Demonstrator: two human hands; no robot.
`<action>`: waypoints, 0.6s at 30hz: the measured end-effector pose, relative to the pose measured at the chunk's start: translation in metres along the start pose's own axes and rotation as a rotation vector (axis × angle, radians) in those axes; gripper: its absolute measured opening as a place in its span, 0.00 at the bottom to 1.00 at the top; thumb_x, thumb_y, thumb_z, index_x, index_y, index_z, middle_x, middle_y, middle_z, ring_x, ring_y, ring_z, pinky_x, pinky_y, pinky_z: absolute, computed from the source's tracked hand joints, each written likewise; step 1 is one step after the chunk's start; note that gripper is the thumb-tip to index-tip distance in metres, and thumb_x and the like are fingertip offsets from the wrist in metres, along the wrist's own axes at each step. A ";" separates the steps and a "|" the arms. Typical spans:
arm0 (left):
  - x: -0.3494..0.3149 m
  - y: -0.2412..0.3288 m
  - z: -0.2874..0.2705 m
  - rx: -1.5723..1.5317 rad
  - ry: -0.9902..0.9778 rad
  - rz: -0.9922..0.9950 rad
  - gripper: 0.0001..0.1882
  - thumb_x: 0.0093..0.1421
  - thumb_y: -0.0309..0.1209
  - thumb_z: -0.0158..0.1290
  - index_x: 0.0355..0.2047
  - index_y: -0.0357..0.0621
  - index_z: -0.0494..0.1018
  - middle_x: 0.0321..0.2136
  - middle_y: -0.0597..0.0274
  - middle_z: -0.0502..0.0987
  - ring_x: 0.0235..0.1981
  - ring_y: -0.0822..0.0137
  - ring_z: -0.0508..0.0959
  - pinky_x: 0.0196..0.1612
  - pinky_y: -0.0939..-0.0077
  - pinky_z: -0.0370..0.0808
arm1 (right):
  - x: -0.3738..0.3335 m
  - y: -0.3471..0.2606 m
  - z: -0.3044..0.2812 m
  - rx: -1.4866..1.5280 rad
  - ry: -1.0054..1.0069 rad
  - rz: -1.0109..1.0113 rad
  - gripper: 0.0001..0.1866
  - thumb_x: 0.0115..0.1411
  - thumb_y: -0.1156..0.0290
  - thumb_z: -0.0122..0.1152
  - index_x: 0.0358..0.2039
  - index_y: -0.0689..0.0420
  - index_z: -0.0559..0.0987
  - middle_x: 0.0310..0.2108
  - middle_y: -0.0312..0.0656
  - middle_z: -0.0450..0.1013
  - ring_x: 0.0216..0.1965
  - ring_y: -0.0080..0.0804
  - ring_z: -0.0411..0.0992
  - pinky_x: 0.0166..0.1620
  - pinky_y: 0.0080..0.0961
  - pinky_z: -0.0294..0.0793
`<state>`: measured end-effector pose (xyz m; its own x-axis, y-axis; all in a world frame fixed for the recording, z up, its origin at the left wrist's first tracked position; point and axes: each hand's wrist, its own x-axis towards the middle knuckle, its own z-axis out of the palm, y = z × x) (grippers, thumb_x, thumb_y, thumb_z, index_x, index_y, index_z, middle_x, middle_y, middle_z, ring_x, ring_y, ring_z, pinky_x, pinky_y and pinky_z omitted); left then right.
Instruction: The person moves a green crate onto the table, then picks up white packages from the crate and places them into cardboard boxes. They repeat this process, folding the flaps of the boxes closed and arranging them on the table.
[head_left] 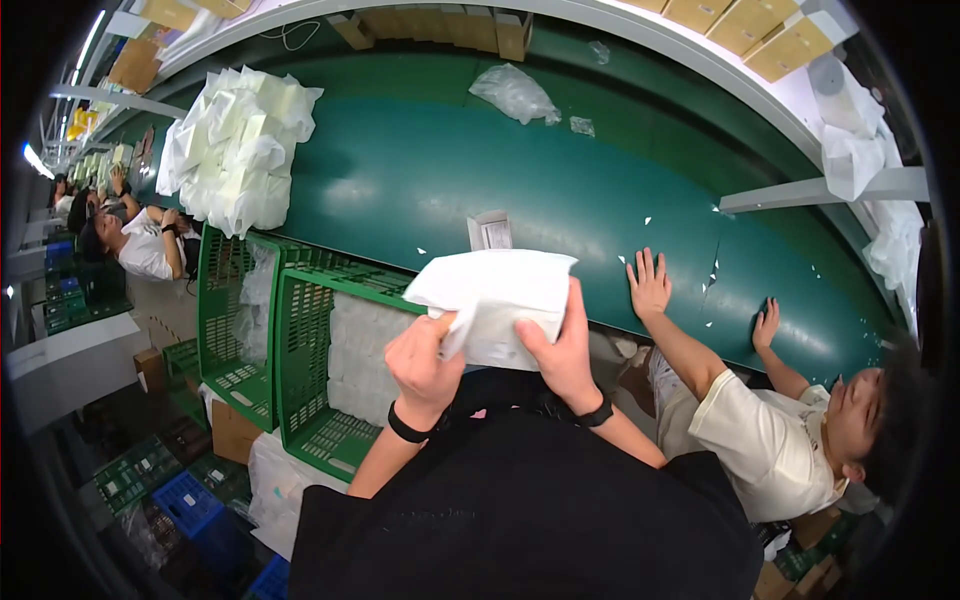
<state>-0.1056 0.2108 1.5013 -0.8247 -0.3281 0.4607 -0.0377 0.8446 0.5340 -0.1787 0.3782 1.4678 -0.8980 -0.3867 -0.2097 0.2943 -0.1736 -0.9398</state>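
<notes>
A white wrapped packet (505, 300), with a loose flap along its top, is held up between both my hands in front of my chest. My left hand (425, 368) is closed, pinching a folded part of the wrapping at the packet's left side. With the thumb across its face, my right hand (560, 345) grips the packet's right end. What lies inside the wrapping is hidden. Just beyond the packet, a small whitish carton (490, 231) lies on the green conveyor belt (400, 170), partly covered by the packet.
Left of me stand green crates (290, 350), one holding white wrapped packets (365, 355). A white-wrapped pile (245, 150) sits at the belt's left. Clear plastic film (515, 93) lies far back. At right, a co-worker's hands (650, 285) rest on the belt among white scraps.
</notes>
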 end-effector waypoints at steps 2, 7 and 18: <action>0.009 0.018 0.007 0.087 -0.140 0.136 0.15 0.50 0.21 0.59 0.41 0.40 0.80 0.24 0.61 0.75 0.27 0.61 0.79 0.27 0.69 0.72 | 0.000 -0.001 -0.017 0.004 0.005 -0.020 0.38 0.60 0.62 0.72 0.65 0.62 0.65 0.56 0.44 0.72 0.58 0.31 0.72 0.61 0.31 0.72; 0.041 0.039 0.020 -0.071 -0.501 0.307 0.19 0.56 0.28 0.63 0.48 0.39 0.78 0.37 0.58 0.79 0.36 0.59 0.80 0.35 0.67 0.75 | 0.008 0.037 -0.084 0.187 -0.011 0.169 0.47 0.58 0.57 0.75 0.69 0.62 0.59 0.61 0.45 0.70 0.60 0.33 0.71 0.62 0.34 0.72; 0.076 -0.009 0.066 -0.713 -0.705 -0.457 0.52 0.59 0.43 0.66 0.73 0.36 0.47 0.61 0.37 0.69 0.63 0.39 0.72 0.64 0.58 0.71 | 0.051 0.021 -0.057 0.189 0.124 -0.086 0.65 0.47 0.50 0.84 0.74 0.61 0.52 0.64 0.45 0.68 0.63 0.35 0.70 0.65 0.35 0.71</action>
<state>-0.2050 0.2064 1.4842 -0.9616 -0.0404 -0.2714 -0.2741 0.1924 0.9423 -0.2365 0.4063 1.4220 -0.9521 -0.2515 -0.1738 0.2610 -0.3724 -0.8906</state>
